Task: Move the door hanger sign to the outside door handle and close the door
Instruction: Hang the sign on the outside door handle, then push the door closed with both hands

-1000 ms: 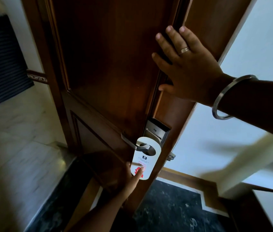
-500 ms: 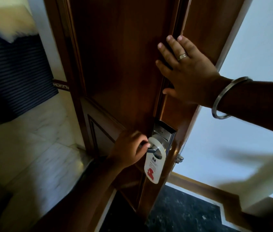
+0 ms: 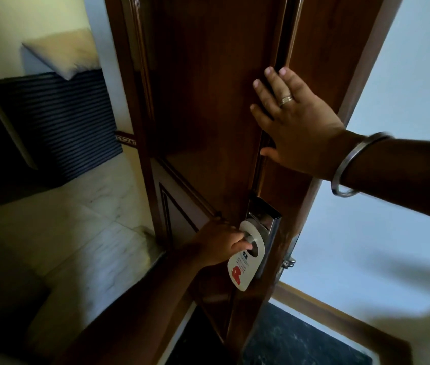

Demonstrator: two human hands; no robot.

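A dark wooden door (image 3: 203,106) stands partly open, seen nearly edge-on. A white door hanger sign (image 3: 245,267) with a red figure hangs on the metal lever handle (image 3: 250,242) below a silver lock plate (image 3: 264,219). My left hand (image 3: 219,245) is closed around that handle, mostly hiding it. My right hand (image 3: 293,122), with a ring and a steel bangle, lies flat with fingers spread across the door's edge and the wood beside it.
A pale marble floor (image 3: 58,227) and a dark striped panel (image 3: 58,122) lie to the left. A white wall (image 3: 382,227) with a wooden skirting is on the right. Dark stone floor (image 3: 298,341) shows below. A latch part (image 3: 289,262) sticks out of the door edge.
My left hand left the sign's lower end and went up to grip the handle. The door now appears narrower and more edge-on. My right hand stays flat on the door edge.
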